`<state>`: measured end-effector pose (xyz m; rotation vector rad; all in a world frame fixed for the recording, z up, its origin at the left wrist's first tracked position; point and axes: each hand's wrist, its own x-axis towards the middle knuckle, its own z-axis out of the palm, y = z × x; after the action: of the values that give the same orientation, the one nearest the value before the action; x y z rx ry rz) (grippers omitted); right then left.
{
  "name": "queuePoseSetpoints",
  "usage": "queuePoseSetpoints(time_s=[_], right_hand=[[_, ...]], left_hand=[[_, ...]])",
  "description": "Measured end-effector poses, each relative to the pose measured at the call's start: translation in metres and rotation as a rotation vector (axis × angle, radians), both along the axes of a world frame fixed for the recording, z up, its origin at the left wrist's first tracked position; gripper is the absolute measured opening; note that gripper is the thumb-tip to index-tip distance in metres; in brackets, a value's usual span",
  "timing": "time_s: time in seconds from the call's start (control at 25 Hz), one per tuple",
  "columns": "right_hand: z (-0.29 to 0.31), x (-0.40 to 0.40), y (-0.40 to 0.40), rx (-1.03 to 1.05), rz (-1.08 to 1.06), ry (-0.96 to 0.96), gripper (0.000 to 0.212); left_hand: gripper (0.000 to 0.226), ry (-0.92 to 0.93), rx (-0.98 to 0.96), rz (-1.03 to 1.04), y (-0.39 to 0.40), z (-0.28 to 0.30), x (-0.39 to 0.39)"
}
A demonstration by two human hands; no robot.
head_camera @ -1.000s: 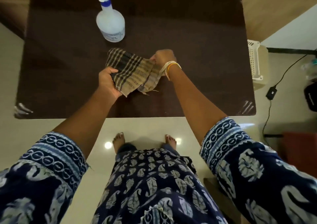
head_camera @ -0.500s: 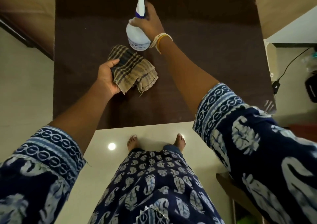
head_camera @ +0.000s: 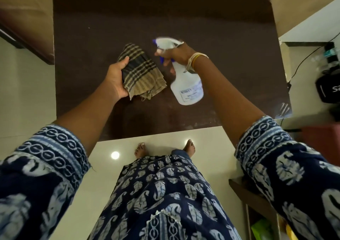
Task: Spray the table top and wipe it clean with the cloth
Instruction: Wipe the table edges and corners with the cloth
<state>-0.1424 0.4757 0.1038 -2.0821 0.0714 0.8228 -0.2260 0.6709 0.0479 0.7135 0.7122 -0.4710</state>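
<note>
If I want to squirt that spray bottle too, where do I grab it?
Grab the spray bottle by its thin neck, just under the white and blue head. Come from behind the nozzle, like the right hand does, so a finger reaches the blue trigger. The round body below looks too fat to hold well. The left hand holds the cloth.

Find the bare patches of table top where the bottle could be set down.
The far table beyond the cloth and bottle is bare, as are the left strip and near edge. The middle is crowded by the left hand and right hand.
</note>
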Motion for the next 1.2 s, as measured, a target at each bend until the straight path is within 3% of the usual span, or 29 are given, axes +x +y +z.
queuePoseSetpoints(time_s=[0.08, 0.2, 0.52, 0.76, 0.92, 1.08, 1.2], right_hand=[[0.017, -0.02, -0.011, -0.071, 0.125, 0.146, 0.036], [0.026, -0.04, -0.026, -0.088, 0.152, 0.2, 0.017], [0.026, -0.048, -0.065, -0.236, 0.1, 0.2, 0.024], [0.03, -0.057, -0.111, -0.232, -0.078, 0.269, 0.036], [0.033, -0.065, -0.14, -0.201, -0.144, 0.235, 0.026], [0.031, -0.072, -0.164, -0.158, -0.169, 0.23, 0.034], [0.034, -0.075, -0.182, -0.133, -0.23, 0.22, 0.022]], left_hand=[[0.042, 0.005, -0.038, 0.017, -0.007, -0.002, 0.005], [0.044, -0.004, -0.063, -0.002, -0.028, -0.001, 0.01], [0.048, 0.011, -0.097, -0.047, -0.088, -0.009, 0.01], [0.043, 0.014, -0.081, -0.096, -0.125, -0.003, 0.01], [0.044, 0.045, -0.071, -0.155, -0.149, 0.001, 0.009], [0.035, 0.04, -0.046, -0.197, -0.169, 0.01, 0.01], [0.036, 0.046, -0.033, -0.218, -0.183, 0.015, 0.011]])
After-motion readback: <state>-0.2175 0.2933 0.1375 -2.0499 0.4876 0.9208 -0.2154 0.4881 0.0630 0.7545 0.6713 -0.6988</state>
